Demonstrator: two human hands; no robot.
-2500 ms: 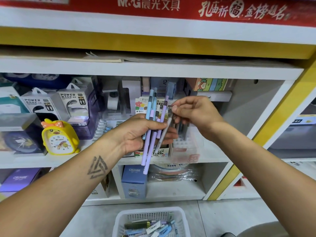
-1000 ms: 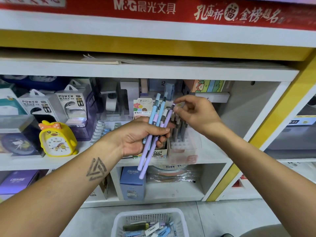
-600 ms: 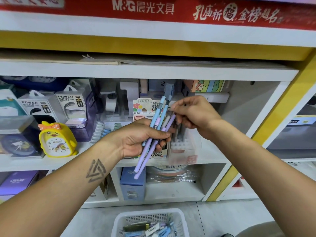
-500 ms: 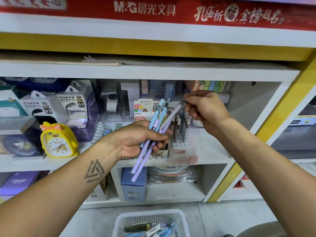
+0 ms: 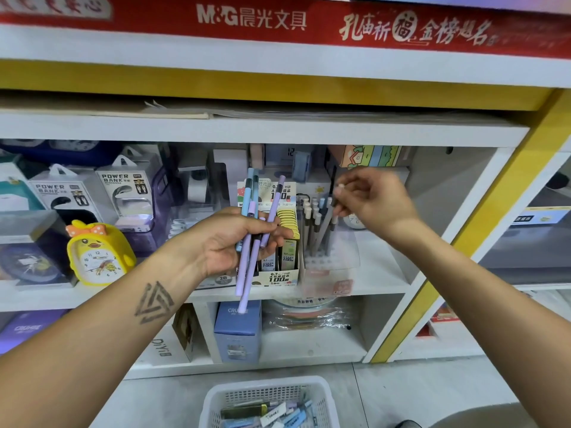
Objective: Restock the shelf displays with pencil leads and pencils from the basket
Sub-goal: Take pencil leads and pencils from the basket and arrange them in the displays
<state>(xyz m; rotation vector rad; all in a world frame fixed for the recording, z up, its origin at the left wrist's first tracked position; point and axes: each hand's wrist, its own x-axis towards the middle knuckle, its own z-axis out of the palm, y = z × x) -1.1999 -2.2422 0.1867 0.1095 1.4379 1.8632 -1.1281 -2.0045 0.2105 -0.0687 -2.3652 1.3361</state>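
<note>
My left hand (image 5: 230,242) grips a bundle of purple and light-blue pencils (image 5: 251,239), held nearly upright in front of the middle shelf. My right hand (image 5: 375,202) pinches the top of a grey pencil (image 5: 324,225), whose lower end slants down into the clear pencil display stand (image 5: 329,254) among several upright pencils. Left of the stand sits the pencil lead display box (image 5: 279,257) with rows of lead packs. The white basket (image 5: 268,403) stands on the floor below, with pencils and lead packs inside.
A yellow duck alarm clock (image 5: 95,253) and power bank boxes (image 5: 126,193) fill the shelf's left side. A blue box (image 5: 236,330) and wrapped items sit on the lower shelf. A yellow upright (image 5: 482,223) bounds the shelf on the right.
My right hand drew one grey pencil out of the left hand's bundle and carried it right and down into the display stand. The left hand's bundle turned more upright.
</note>
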